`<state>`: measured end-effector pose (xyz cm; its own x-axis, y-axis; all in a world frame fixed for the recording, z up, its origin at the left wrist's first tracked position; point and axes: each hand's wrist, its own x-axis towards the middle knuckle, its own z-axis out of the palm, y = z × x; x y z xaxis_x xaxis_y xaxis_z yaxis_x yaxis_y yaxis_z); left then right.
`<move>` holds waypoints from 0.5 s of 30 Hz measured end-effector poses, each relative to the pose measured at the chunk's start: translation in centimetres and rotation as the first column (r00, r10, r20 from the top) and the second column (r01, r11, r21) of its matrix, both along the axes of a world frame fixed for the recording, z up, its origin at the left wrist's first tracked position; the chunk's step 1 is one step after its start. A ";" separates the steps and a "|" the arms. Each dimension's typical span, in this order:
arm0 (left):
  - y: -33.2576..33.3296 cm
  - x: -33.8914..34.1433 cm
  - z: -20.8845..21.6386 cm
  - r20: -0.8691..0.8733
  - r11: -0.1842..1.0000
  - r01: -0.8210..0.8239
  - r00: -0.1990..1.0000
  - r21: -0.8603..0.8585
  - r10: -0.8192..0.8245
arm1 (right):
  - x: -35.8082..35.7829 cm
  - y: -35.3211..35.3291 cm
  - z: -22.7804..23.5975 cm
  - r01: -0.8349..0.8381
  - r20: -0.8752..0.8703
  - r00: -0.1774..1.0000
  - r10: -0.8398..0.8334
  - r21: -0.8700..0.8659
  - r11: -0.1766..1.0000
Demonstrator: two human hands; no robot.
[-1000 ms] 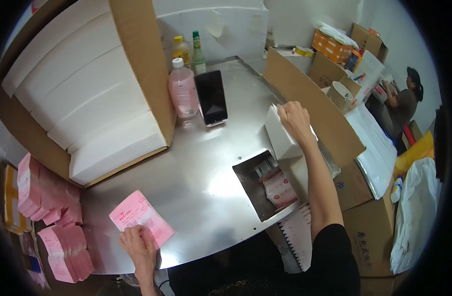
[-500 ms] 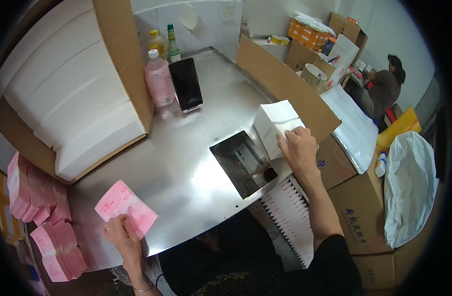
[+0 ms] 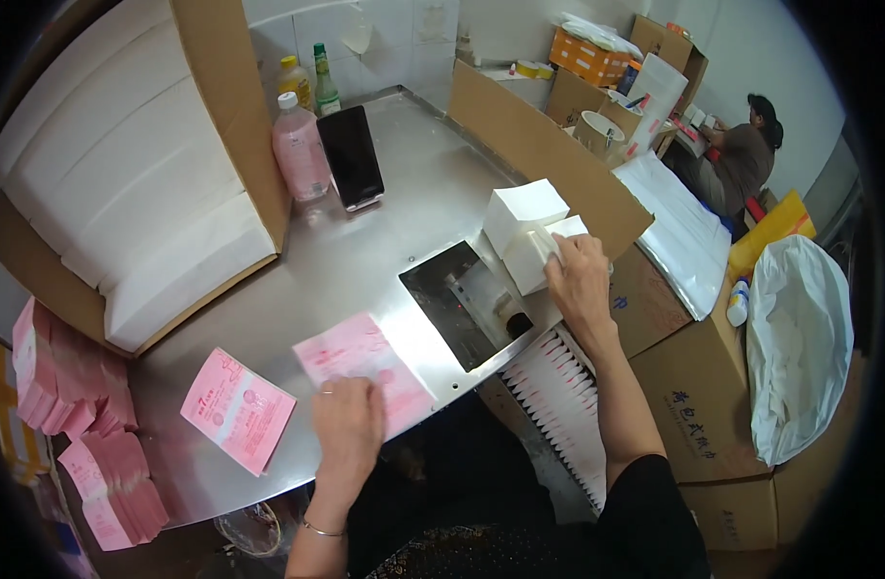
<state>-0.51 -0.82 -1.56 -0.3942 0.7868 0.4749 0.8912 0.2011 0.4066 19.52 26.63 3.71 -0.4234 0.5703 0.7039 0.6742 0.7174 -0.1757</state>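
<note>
My left hand (image 3: 348, 420) is closed on the near edge of a pink printed wrapper (image 3: 365, 362), slightly blurred, over the metal table. To its left lies another pink printed wrapper (image 3: 238, 410), flat on the steel. My right hand (image 3: 582, 280) grips a folded white tissue (image 3: 542, 243) at the near side of two white tissue stacks (image 3: 525, 210), which stand at the table's right edge. Its fingertips are partly hidden. Between the hands is a dark rectangular opening (image 3: 467, 307) in the tabletop.
A carton (image 3: 232, 106) of white tissue stands at the left, with bundles of pink wrappers (image 3: 114, 482) below it. A phone (image 3: 351, 159) leans by a pink bottle (image 3: 301, 150). Under my right arm, a tray (image 3: 558, 410) holds white packs. Another person (image 3: 737, 154) sits far right.
My left hand has moved right, carrying a pink wrapper away from the one still lying at the left. My right hand stays by the tissue stacks, its fingers shifted slightly. The view has shifted a little.
</note>
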 end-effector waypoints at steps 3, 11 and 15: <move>1.0 1.6 0.4 0.087 0.991 0.131 0.988 -0.006 -0.130 | -0.6 -0.2 0.1 -0.010 0.015 1.000 0.008 0.143 0.990; -0.2 -0.1 0.7 0.001 0.975 0.109 0.994 -0.193 -0.111 | -5.2 -14.8 -7.8 -0.777 0.185 0.622 0.761 0.031 0.628; 1.7 1.7 0.8 -0.137 0.996 0.012 0.990 -0.085 -0.024 | -12.0 -12.5 -2.0 -0.438 0.316 0.679 0.663 -0.551 0.711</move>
